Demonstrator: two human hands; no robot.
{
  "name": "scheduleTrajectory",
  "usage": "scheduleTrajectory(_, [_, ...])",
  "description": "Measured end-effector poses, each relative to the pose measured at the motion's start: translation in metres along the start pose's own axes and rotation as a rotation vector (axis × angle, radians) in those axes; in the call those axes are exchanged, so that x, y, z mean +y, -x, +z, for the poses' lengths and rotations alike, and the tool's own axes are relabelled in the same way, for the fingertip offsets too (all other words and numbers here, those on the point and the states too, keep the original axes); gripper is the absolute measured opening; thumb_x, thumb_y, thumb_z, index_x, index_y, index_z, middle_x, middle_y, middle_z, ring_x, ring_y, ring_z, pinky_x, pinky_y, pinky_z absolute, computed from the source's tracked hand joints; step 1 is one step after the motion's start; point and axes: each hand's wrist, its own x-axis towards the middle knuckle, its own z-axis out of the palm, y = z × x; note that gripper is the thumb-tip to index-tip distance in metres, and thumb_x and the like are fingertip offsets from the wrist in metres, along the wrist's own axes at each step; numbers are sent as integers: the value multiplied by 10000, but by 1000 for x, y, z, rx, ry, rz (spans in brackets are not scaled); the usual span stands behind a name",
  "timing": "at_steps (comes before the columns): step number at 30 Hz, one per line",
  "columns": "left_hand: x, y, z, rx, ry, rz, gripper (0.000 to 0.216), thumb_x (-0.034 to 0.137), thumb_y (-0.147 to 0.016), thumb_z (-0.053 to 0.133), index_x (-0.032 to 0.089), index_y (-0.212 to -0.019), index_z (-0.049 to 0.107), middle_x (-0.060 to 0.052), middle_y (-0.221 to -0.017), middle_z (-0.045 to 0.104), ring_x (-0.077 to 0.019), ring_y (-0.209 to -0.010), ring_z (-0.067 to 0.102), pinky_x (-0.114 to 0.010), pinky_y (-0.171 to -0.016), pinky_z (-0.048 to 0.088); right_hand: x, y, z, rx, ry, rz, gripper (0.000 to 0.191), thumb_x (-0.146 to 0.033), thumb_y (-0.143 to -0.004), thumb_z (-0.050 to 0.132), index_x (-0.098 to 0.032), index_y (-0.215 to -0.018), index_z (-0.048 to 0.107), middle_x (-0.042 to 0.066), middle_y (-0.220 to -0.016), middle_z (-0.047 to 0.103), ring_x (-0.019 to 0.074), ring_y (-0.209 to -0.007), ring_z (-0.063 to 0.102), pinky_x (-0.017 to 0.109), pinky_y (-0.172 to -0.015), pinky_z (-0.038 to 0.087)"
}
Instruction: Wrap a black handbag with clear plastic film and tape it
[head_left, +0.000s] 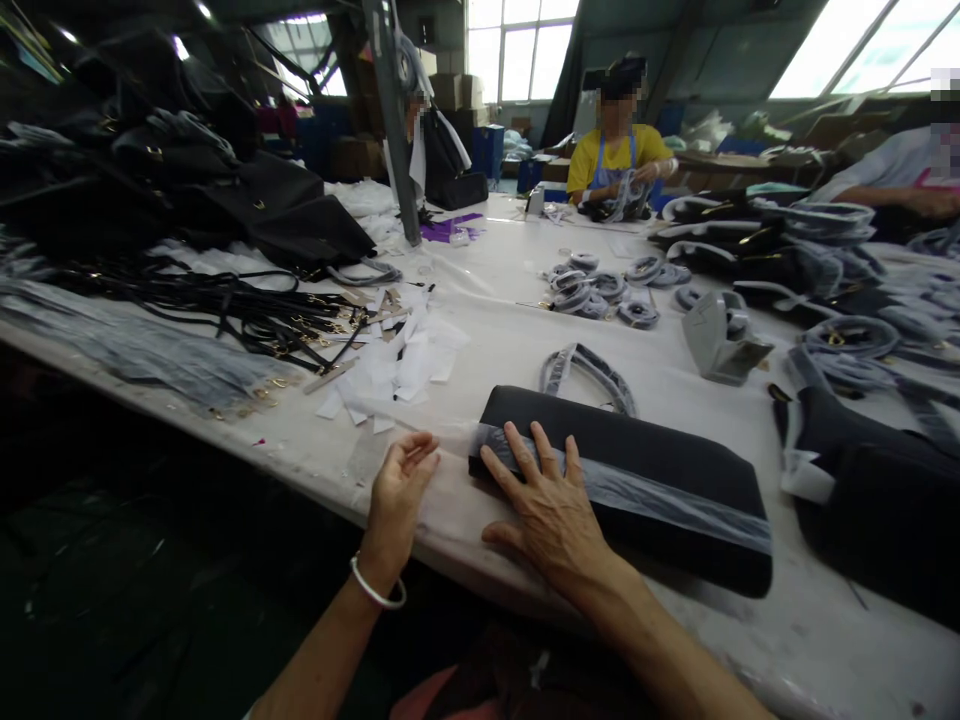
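Note:
A black handbag (675, 450) lies on its side at the table's front edge. A strip of clear plastic film (667, 497) runs along its length and extends past its left end. My right hand (551, 500) rests flat on the bag and film, fingers spread. Just left of the bag, my left hand (401, 495), with a white bangle at the wrist, has its fingers curled together at the loose film; the exact grip is partly hidden. Behind the bag stands its film-wrapped handle (589, 370).
Left are white paper pieces (416, 355), black straps (247, 310) with gold clasps, and piled black bags (277, 210). A tape dispenser (724, 335) and coiled wrapped straps (592, 290) lie beyond. Another black bag (885, 500) is right. A person in yellow (619, 160) works opposite.

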Motion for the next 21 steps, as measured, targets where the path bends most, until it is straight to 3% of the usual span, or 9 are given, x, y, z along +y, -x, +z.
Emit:
scheduleTrajectory(3, [2,1,3,-86,465,-460,194,151,-831,610,122,-1022,590,-146,-1142,634,-230,-1095,615,-378,-978,498,0,0,1,5,7,0,841,-626,-706,684,-357,-1432,355,78,-1561,205,427,-1400,147,704,-1062,45])
scheduleTrajectory(7, [9,-19,20,-34,696,-649,74,79,-870,526,111,-885,591,-121,-957,674,-173,-892,681,-287,-812,567,-1,1,1,19,17,2,848,-594,-700,709,-353,-1432,356,76,-1561,203,423,-1402,142,705,-1062,47])
scheduleTrajectory(12, [6,-41,43,31,710,-602,72,66,-874,539,119,-843,577,-32,-713,639,-112,-620,648,-208,-584,547,1,1,3,29,-3,5,871,-656,-688,679,-366,-1436,341,59,-1566,191,416,-1407,129,703,-1067,47])
scheduleTrajectory(16, [-1,-45,46,51,701,-490,122,36,-849,558,133,-777,548,-5,-677,629,-106,-583,627,-216,-562,543,1,2,4,36,-15,13,875,-668,-679,678,-369,-1432,347,58,-1565,195,418,-1405,136,703,-1067,53])
scheduleTrajectory(21, [-4,-46,40,61,689,-419,118,129,-804,668,156,-858,566,1,-755,656,-111,-615,634,-233,-574,547,1,2,5,36,-24,12,878,-646,-675,697,-369,-1432,349,64,-1563,200,423,-1402,144,707,-1064,48])
